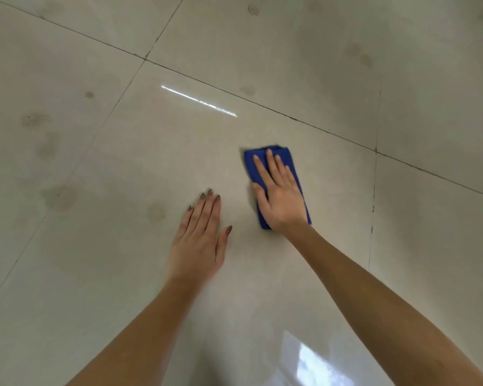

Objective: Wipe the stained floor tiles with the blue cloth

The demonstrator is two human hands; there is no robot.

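While right hand (280, 199) presses flat-fingered on blue cloth (249, 166) | long axis points away, seemingly tilted left | left hand (198, 240) spread flat

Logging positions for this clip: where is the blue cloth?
Head view, right of centre: the blue cloth lies on the floor tile under the right hand, left hand beside it.
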